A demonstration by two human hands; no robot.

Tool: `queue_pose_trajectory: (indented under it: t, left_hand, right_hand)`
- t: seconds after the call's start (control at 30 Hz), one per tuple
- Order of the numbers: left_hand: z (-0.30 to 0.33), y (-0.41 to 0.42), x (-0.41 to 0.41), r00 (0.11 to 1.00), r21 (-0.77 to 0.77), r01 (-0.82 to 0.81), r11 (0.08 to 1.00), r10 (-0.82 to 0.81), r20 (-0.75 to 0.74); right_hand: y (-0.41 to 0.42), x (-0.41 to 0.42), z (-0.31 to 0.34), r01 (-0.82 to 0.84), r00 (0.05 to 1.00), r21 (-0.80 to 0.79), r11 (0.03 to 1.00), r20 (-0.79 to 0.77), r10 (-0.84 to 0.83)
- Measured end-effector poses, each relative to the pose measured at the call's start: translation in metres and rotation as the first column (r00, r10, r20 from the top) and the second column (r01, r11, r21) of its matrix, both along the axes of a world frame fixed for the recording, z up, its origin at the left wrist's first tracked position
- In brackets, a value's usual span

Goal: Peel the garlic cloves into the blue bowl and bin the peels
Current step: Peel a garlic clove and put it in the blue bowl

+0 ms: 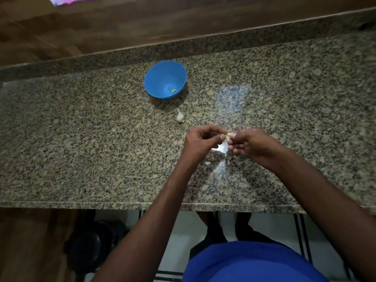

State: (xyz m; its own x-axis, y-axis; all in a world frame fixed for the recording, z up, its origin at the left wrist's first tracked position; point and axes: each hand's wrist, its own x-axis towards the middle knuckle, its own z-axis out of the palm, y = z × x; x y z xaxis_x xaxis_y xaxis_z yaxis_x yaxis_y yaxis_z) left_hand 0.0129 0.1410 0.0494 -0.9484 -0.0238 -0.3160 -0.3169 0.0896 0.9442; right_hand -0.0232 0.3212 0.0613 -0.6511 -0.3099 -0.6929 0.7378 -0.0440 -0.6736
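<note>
A blue bowl (165, 79) stands on the granite counter with one peeled clove (173, 91) lying in its bottom right. A white garlic bulb (179, 117) rests on the counter just below the bowl. Nearer to me, my left hand (200, 142) and my right hand (249, 144) meet above the counter, both pinching one small pale garlic clove (227, 136) between their fingertips. White peel scraps (221, 148) lie on the counter under my hands.
The granite counter (81, 149) runs across the view, with a raised granite ledge and a wooden wall behind. A dark round object (87, 247) sits on the floor under the counter's front edge at the left.
</note>
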Motion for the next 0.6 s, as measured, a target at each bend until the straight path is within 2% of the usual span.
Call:
queue_pose_trajectory:
  t: [0.13, 0.2, 0.4, 0.6]
  left_hand:
    - [-0.001, 0.000, -0.001, 1.000, 0.045, -0.004, 0.999, 0.003, 0.025]
    - [-0.002, -0.001, 0.000, 1.000, 0.058, -0.028, 0.998, 0.027, 0.015]
    - [-0.006, 0.002, 0.004, 0.996, 0.045, -0.083, 0.996, 0.084, -0.028]
    - [-0.011, 0.003, 0.009, 0.989, 0.100, -0.144, 0.984, 0.146, -0.008]
  right_hand:
    - [0.001, 0.001, 0.001, 0.031, 0.997, -0.086, 0.996, 0.069, -0.025]
    - [0.002, 0.001, 0.000, 0.048, 0.996, -0.070, 0.996, 0.076, -0.042]
    - [0.006, 0.003, -0.002, 0.004, 0.991, 0.164, 0.986, -0.129, 0.018]
    - [0.002, 0.007, -0.007, 0.008, 0.987, 0.163, 0.987, -0.159, 0.019]
